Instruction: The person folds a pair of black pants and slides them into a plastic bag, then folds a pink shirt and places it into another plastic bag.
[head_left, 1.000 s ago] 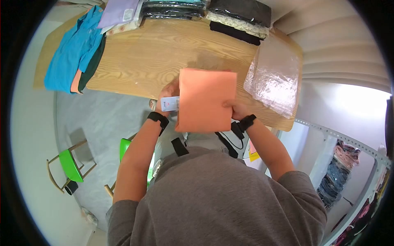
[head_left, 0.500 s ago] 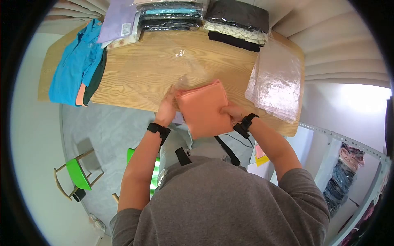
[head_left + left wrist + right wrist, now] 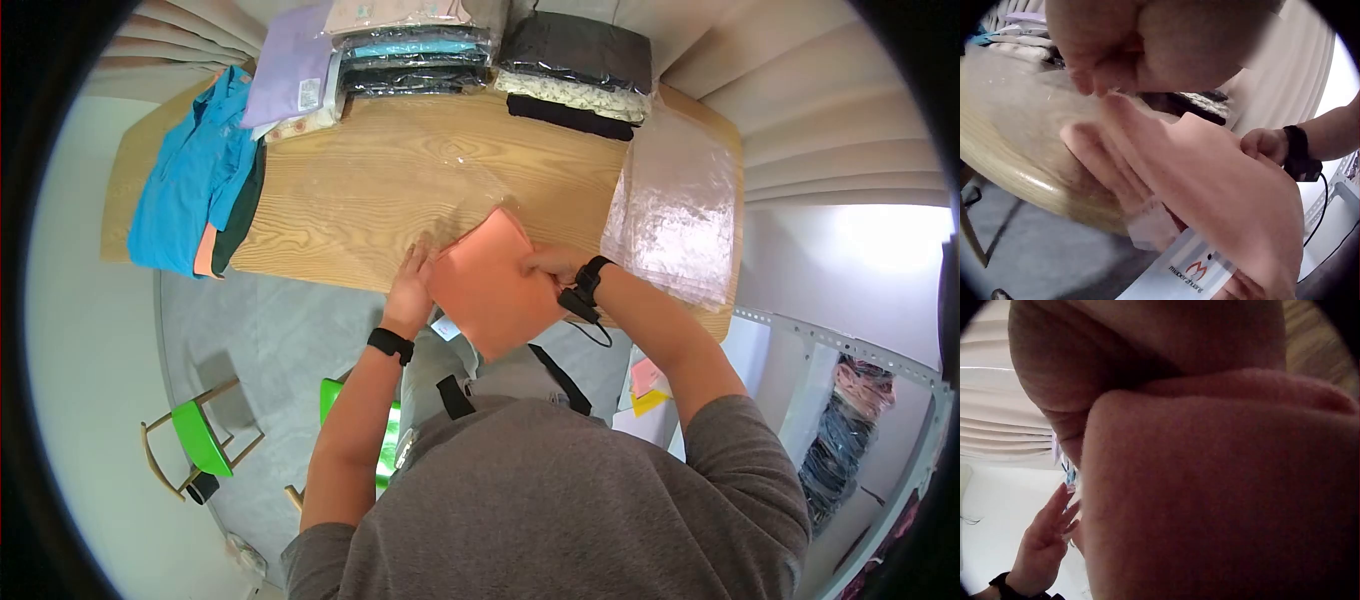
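A folded orange garment (image 3: 490, 300) is held tilted at the table's front edge, one corner pointing away over the tabletop. My right hand (image 3: 556, 264) grips its right side, thumb on top and the other fingers hidden underneath. At its left edge is my left hand (image 3: 408, 290), fingers extended and fairly straight, fingertips close to a clear plastic bag (image 3: 1022, 94) lying on the wood. A white paper tag (image 3: 1191, 275) with a red logo hangs from the garment below the left hand. In the right wrist view, the garment's thick fold fills most of the picture.
Blue clothing (image 3: 190, 190) drapes over the table's left end. Bagged garments (image 3: 415, 65) and a dark stack (image 3: 575, 55) stand along the back. Clear plastic bags (image 3: 675, 220) lie at the right. A green chair (image 3: 202, 437) and metal shelving (image 3: 850, 350) flank the table.
The orange garment has turned, lowered slightly and tilted, its far corner now over the tabletop. My left hand has moved from beneath it to its left edge; the right keeps its grip.
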A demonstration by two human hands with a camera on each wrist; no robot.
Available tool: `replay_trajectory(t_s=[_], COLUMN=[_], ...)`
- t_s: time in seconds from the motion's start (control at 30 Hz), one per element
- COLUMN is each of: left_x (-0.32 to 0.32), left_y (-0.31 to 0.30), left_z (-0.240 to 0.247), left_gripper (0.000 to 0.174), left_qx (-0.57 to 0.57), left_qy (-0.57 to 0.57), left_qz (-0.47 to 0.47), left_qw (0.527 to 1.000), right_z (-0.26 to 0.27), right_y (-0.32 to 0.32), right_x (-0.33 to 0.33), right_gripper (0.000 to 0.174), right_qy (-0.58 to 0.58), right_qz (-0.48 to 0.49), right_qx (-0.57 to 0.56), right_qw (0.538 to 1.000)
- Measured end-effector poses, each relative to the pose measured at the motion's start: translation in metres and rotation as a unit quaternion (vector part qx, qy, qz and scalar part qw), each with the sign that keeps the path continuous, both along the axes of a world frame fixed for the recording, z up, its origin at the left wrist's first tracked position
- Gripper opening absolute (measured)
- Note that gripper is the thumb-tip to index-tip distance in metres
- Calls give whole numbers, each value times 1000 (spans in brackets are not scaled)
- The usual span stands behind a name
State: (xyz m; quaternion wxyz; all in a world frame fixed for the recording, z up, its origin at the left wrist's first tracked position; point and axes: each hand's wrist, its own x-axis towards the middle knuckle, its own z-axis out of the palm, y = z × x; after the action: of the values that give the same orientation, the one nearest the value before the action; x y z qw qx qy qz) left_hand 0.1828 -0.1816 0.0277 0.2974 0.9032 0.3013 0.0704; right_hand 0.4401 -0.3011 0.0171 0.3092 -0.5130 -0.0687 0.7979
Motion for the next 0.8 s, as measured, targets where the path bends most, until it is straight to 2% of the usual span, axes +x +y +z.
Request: replay_trajectory(t_s=[0.07, 0.13, 0.2, 0.27, 0.37, 0.4, 0.47, 0.5, 0.57, 0.67, 0.7, 0.73, 0.77, 0.8], left_x=[0, 0, -3, -7, -18, -23, -26, -24, -27, -28, -21, -19, -27, -41], left_y=[1, 1, -3, -5, -6, -6, -5, -6, -8, -11, -12, -13, -16, -21], left_z=[-5, -3, 5, 10, 8, 7, 10, 18, 20, 15, 22, 26, 18, 2], left_gripper=[67, 64, 63, 63, 65, 63, 62, 61, 59, 55, 51, 49, 49, 47], left_qx=[38, 13, 20, 28, 64, 75, 86, 86, 86, 104, -40, -183, -183, -27], left_qy=[17, -73, -79, -85, -95, -68, -39, -37, -35, -15, -103, -189, -188, -96], left_qz=[-16, 25, 43, 61, 37, 3, -30, -51, -70, -76, -1, 76, 80, 148], left_qw=[999, 997, 996, 994, 993, 995, 995, 994, 993, 992, 994, 962, 962, 984], right_z=[-3, 15, 22, 16, -16, -6, 30, 19, -15, -11, -9, -7, -5, -8], right_y=[2, 6, 10, 15, 15, 17, 22, 23, 26, 32, 33, 35, 36, 37], right_x=[-2, -9, -13, -14, -13, -12, -12, -10, -4, -10, -11, -14, -16, -18], right_gripper=[49, 47, 45, 42, 38, 38, 34, 34, 34, 38, 38, 40, 42, 42], right_qy=[78, 68, 58, 19, 33, 35, 71, 73, 161, 119, 119, 86, 52, 53], right_qz=[-21, -20, -20, 28, 30, 30, -19, -18, -75, -125, -123, -115, -106, -101], right_qx=[-25, -37, -50, -58, -56, -54, -85, -85, -61, -46, -46, -57, -66, -68], right_qw=[996, 997, 997, 998, 997, 997, 994, 994, 982, 984, 984, 988, 991, 991])
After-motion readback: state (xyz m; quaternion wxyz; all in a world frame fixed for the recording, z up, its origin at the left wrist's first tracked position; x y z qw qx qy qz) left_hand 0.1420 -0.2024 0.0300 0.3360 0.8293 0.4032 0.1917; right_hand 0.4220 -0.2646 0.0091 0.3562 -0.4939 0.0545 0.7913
